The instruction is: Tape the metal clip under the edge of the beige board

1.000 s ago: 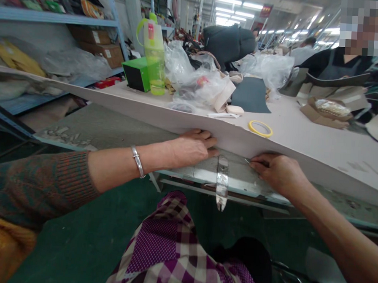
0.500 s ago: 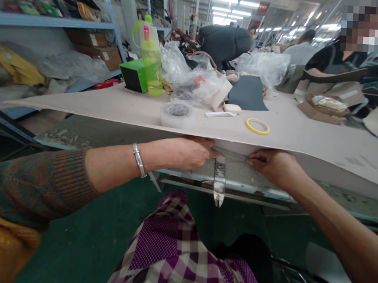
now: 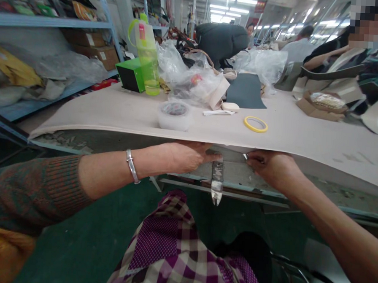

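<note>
My left hand point(image 3: 188, 156) reaches under the front edge of a large beige sheet point(image 3: 121, 112). Its index finger is stretched out toward a flat metal tool point(image 3: 217, 183); the other fingers are partly hidden. This tool has a worn, notched end that juts over the edge of the worktable point(image 3: 237, 178). To the right, also beneath the sheet's edge, my right hand point(image 3: 274, 168) has its fingertips pinched on a small silvery metal piece point(image 3: 245, 156). The piece is too small to name. Between the hands the sheet is raised off the table.
On the sheet stand a roll of clear tape point(image 3: 174, 115), a yellow tape roll point(image 3: 256, 124), a green bottle point(image 3: 148, 63) and a green box point(image 3: 130, 76). Plastic bags point(image 3: 195, 85) lie behind. A cardboard box point(image 3: 322, 106) is at right, near a co-worker point(image 3: 329, 60). Shelves point(image 3: 52, 22) rise at left.
The sheet's left end has dropped and shifted inward onto the table. A silvery piece now shows at my right fingertips. Both hands stay nearly in place.
</note>
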### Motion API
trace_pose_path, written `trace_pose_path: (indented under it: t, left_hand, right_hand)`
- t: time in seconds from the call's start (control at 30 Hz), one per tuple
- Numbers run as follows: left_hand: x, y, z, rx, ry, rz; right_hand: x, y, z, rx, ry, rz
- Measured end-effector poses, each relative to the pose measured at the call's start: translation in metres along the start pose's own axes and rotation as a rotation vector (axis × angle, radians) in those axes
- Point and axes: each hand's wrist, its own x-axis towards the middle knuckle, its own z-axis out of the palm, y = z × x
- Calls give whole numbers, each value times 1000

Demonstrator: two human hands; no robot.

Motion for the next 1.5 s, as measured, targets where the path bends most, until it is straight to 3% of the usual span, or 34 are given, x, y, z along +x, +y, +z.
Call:
trace_pose_path:
  t: [0.1, 0.23, 0.43, 0.5, 0.6, 0.73, 0.87, 0.97, 1.07, 1.17, 1.27, 1.5]
  left_hand:
    - [-2, 3, 6, 125, -5, 85]
    - [-4, 4, 15, 77, 22, 11]
    - [-6, 2, 20, 40, 35, 13]
    - [-5, 1, 21, 4, 54, 6]
    - [-3, 0, 19, -62, 40, -24]
    - [2, 1, 13, -69, 1, -105]
    - [4, 2, 10, -135, 14, -138]
    - [2, 1, 13, -154, 20, -125]
    - [2, 1, 18, -199, 14, -112]
    - [5, 1, 18, -228, -52, -163]
    - [7, 2, 15, -240, -85, -181]
    - [-2, 2, 5, -182, 64, -90]
  right_hand:
    - [-3, -2, 2, -58, 12, -40]
    - [-10, -6, -2, -174, 39, -104]
    - [-20, -9, -21, -371, -142, 112]
    - [-23, -8, -27, -399, -143, 117]
    - [-28, -2, -30, -313, 3, 49]
    - [-29, 8, -24, 67, 301, -38]
    - [-28, 8, -17, 442, 412, -194]
    - [-25, 1, -18, 497, 297, -408]
    - [-15, -2, -23, 326, 187, -544]
    - [-1, 2, -27, 191, 236, -536]
    - [4, 1, -25, 202, 209, -568]
    - [-18, -26, -9, 387, 28, -551]
